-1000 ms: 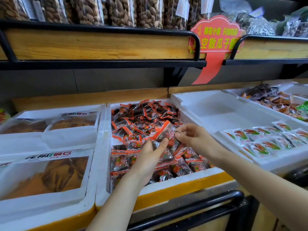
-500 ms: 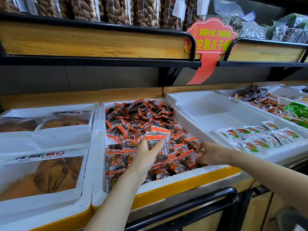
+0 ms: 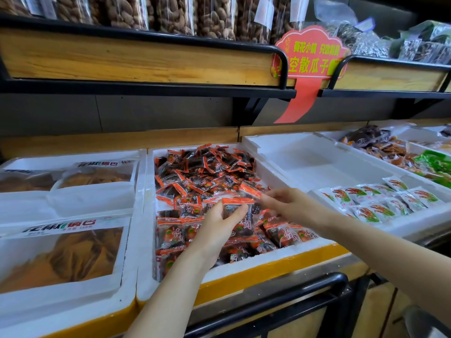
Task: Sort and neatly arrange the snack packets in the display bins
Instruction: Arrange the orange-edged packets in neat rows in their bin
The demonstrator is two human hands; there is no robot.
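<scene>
Packet (image 3: 234, 208): small clear sachet with a dark filling and an orange seal strip along its top edge, held upright over the middle of the white foam bin (image 3: 144, 240), just above the sachets lying there. Seal strip runs left to right. The long axis looks near vertical, but the lower part is hidden behind the palm, so this is unsure. Left hand (image 3: 214, 230) comes at it from below and in front; its grip is closed on the packet, thumb across the near face, fingers out of sight behind. Right hand (image 3: 292, 206) sits just to the right at about the same height, fingertips pointing left toward the packet's right edge. Blur there, so cannot tell whether that grip pinches something or is only nearing. Judgement: the right hand is nearer the free edge and is the likelier one to square or take the packet. Front row (image 3: 175, 234) stands in tidy overlapping order near the bin's rim. Loose heap (image 3: 207, 167) fills the back, unsorted. White packets (image 3: 380, 198) lie lined up in the neighbouring bin to the right.
</scene>
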